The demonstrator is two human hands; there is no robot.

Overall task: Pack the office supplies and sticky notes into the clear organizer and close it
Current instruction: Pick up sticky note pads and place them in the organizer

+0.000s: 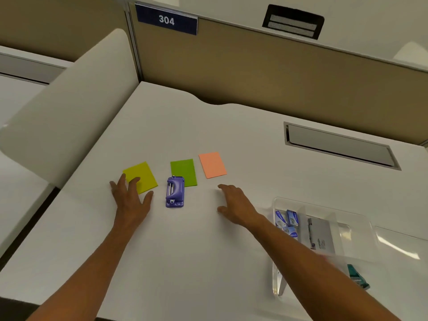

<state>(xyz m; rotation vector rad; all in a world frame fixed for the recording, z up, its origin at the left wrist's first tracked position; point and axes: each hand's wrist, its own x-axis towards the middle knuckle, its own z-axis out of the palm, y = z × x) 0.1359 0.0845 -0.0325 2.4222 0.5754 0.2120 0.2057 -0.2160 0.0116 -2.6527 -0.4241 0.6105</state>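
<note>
Office cubicle: tan partition wall (254, 72) bearing number plate "304" (166, 19), white desk (196, 239) with cable slot (340, 144).

We saw lots of bare white desk (185, 251) near us, with room to move. Farther out, the purple hole punch (175, 192) blocked the green sticky notes (184, 171). The clear organizer (324, 232) filled the right side.
</note>
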